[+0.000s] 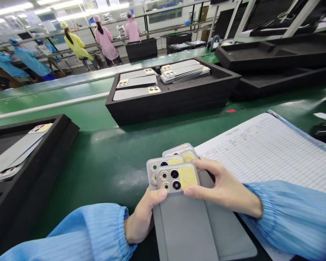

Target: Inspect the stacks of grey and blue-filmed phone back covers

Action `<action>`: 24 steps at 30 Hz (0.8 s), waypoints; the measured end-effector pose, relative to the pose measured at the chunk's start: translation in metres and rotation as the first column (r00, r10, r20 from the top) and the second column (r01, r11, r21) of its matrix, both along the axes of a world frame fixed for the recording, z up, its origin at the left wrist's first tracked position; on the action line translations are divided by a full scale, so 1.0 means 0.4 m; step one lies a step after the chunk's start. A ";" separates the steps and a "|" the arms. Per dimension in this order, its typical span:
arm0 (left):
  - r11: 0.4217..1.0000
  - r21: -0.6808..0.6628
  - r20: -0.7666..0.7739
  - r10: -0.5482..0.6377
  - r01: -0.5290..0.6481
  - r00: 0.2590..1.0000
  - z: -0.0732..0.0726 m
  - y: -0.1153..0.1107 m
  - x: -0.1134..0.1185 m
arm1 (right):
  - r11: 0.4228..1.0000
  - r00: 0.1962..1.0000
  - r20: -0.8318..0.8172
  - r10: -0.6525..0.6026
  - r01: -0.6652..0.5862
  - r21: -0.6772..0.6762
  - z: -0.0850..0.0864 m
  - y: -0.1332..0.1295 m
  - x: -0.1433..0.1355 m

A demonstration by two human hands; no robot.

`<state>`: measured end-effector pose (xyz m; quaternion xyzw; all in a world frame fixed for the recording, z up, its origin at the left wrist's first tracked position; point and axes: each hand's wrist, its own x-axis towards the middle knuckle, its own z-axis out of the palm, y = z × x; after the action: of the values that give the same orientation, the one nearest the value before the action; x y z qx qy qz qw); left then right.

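Several grey phone back panels lie fanned over one another at the lower middle, each with a camera block at its top end. A yellow film square covers the right part of the top panel's camera block, beside its lens rings. My left hand grips the left edge, its thumb on the lower left corner of the camera block and its fingers hidden underneath. My right hand pinches the right side of the panels, thumb at the yellow film and index finger at the block's upper right corner.
A black tray with grey panels stands ahead on the green table. Another tray with panels is at left; stacked trays stand at back right. A printed form lies at right. People in coveralls work in the background.
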<state>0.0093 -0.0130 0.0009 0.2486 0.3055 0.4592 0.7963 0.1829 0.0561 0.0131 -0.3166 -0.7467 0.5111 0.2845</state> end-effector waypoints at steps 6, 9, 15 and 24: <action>0.999 0.046 -0.043 -0.025 0.027 0.999 -0.005 0.001 -0.007 | 1.000 0.999 -0.030 -0.027 0.027 0.005 0.005 0.000 -0.005; 0.999 0.030 -0.103 -0.033 0.036 0.994 -0.013 0.000 -0.010 | 0.998 0.997 -0.043 -0.058 0.056 -0.036 0.014 0.001 -0.003; 0.998 -0.036 -0.174 0.037 -0.044 0.984 -0.012 -0.004 -0.002 | 0.956 0.965 -0.107 -0.239 0.215 -0.198 0.043 0.015 0.018; 0.990 -0.025 -0.227 -0.138 0.136 0.964 -0.007 -0.007 -0.006 | 0.932 0.923 -0.179 -0.339 0.304 -0.197 0.036 0.040 0.034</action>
<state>0.0068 -0.0156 -0.0018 0.3167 0.3790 0.3699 0.7869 0.1963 0.0720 0.0274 -0.4020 -0.6050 0.5480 0.4147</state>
